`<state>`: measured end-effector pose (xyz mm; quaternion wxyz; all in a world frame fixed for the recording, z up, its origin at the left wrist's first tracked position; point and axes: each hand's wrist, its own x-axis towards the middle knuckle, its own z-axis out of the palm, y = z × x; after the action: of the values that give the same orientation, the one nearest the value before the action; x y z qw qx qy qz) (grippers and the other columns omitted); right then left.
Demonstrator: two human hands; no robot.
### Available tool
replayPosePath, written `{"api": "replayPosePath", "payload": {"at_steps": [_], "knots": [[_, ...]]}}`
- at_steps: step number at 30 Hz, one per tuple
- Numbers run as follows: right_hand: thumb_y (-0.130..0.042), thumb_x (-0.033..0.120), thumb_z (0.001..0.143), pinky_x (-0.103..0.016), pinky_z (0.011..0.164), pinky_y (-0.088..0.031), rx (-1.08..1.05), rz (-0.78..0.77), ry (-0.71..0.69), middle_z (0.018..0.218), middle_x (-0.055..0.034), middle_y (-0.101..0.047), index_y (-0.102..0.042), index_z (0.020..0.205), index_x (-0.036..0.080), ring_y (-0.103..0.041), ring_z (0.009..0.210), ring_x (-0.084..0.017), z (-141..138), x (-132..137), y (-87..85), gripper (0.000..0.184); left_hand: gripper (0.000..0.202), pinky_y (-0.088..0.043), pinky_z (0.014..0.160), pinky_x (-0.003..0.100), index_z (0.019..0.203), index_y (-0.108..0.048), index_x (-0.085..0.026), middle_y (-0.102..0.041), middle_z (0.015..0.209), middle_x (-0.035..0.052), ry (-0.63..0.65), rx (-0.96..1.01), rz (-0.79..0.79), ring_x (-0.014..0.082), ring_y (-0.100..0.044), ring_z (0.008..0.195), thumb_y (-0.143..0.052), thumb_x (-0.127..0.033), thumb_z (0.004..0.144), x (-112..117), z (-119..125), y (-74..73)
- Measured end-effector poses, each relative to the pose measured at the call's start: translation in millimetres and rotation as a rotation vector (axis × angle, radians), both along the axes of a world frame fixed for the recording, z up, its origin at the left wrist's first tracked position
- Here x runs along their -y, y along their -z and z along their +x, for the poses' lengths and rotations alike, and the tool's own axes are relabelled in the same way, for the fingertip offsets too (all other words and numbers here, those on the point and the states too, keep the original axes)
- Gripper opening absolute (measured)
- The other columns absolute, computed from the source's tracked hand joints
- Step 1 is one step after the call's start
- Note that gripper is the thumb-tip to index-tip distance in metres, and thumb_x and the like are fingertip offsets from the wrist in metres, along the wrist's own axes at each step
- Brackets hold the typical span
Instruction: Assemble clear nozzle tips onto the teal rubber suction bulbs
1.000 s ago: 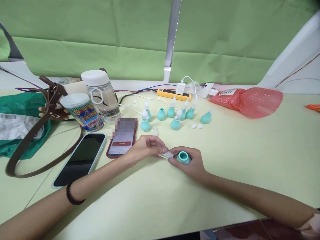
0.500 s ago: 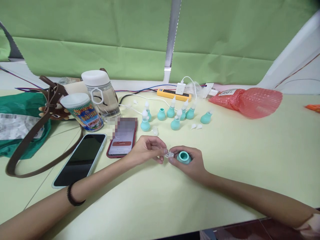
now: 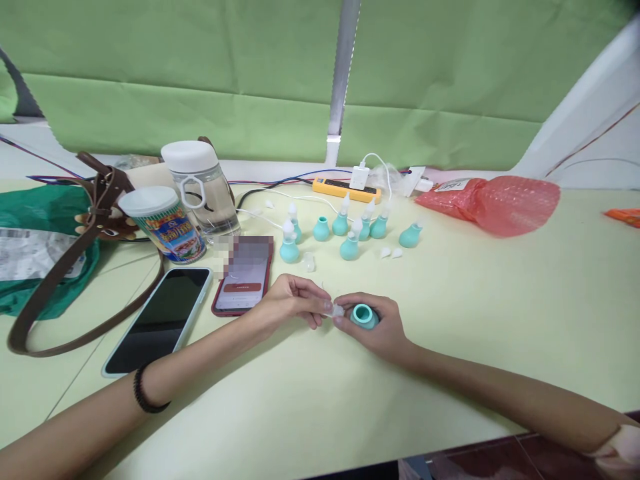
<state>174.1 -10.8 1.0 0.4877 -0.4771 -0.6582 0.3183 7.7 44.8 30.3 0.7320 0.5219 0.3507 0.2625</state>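
Observation:
My right hand (image 3: 376,327) is wrapped round a teal rubber bulb (image 3: 364,315) whose open mouth faces up, resting on the pale yellow table (image 3: 450,320). My left hand (image 3: 293,301) pinches a small clear plastic tip (image 3: 334,311) right beside the bulb, and my right thumb touches that tip too. Behind my hands stand several more teal bulbs (image 3: 345,233), some with white tips fitted. Two loose white tips (image 3: 391,253) lie near them.
Two phones lie to the left: a black-screened one (image 3: 160,319) and a red-cased one (image 3: 245,275). Behind them stand a printed cup (image 3: 165,223) and a clear bottle (image 3: 203,187). A brown strap (image 3: 75,267), green bag (image 3: 30,247), yellow power strip (image 3: 345,190) and red bubble bag (image 3: 495,203) border the table.
My left fingers have turned and shifted the clear tip slightly against the bulb hand. Both hands stay in nearly the same place; the view has nudged a little.

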Motion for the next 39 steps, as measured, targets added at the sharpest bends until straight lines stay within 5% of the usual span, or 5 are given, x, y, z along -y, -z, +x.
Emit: {"api": "replayPosePath", "payload": {"at_steps": [5, 14, 27, 32, 39], "knots": [[-0.06, 0.023, 0.063, -0.024, 0.053, -0.046, 0.049, -0.054, -0.02, 0.059, -0.0007, -0.059, -0.055, 0.069, 0.017, -0.054, 0.054, -0.012, 0.1, -2.0, 0.0, 0.01, 0.018, -0.043, 0.037, 0.017, 0.074, -0.063, -0.011, -0.06, 0.05, 0.0007, -0.081, 0.058, 0.122, 0.0081, -0.052, 0.039, -0.069, -0.022, 0.061, 0.3, -0.6, -6.6], [-0.053, 0.022, 0.063, -0.019, 0.044, -0.03, 0.216, -0.058, -0.062, 0.049, 0.0039, -0.041, -0.043, 0.056, 0.017, -0.033, 0.046, -0.007, -0.6, -2.3, 3.2, 0.014, 0.029, -0.048, 0.051, 0.023, 0.083, -0.063, -0.01, -0.063, 0.06, 0.0026, 0.105, -0.077, 0.262, 0.0111, -0.057, 0.048, -0.07, -0.023, 0.058, 7.6, 1.6, -2.7], [-0.051, 0.013, 0.059, -0.019, 0.041, -0.028, 0.346, -0.127, -0.168, 0.047, 0.0048, -0.041, -0.043, 0.056, 0.017, -0.032, 0.045, -0.006, 1.1, -1.5, -6.7, 0.009, 0.018, -0.038, 0.049, 0.02, 0.083, -0.065, -0.015, -0.063, 0.062, 0.0043, 0.254, -0.427, 1.227, 0.0108, -0.052, 0.052, -0.05, -0.022, 0.077, 19.5, -1.7, -21.2], [-0.052, 0.012, 0.058, -0.018, 0.042, -0.031, 0.203, -0.259, -0.293, 0.052, 0.0039, -0.044, -0.046, 0.056, 0.016, -0.038, 0.048, -0.006, 0.0, 1.9, -11.4, 0.008, 0.019, -0.041, 0.056, 0.021, 0.089, -0.064, -0.017, -0.065, 0.071, 0.0054, 0.324, -0.317, 1.125, 0.0126, -0.056, 0.059, -0.051, -0.023, 0.077, 18.8, -3.9, -18.6], [-0.053, 0.009, 0.055, -0.016, 0.032, -0.028, -0.018, -0.774, -0.52, 0.041, 0.0086, -0.04, -0.043, 0.054, 0.017, -0.037, 0.034, -0.004, -0.2, -0.5, -22.8, 0.013, 0.022, -0.042, 0.051, 0.022, 0.088, -0.067, -0.015, -0.064, 0.07, 0.0075, 0.321, -0.184, 0.849, 0.0121, -0.056, 0.057, -0.059, -0.027, 0.071, 14.9, -3.7, -16.5]]}}
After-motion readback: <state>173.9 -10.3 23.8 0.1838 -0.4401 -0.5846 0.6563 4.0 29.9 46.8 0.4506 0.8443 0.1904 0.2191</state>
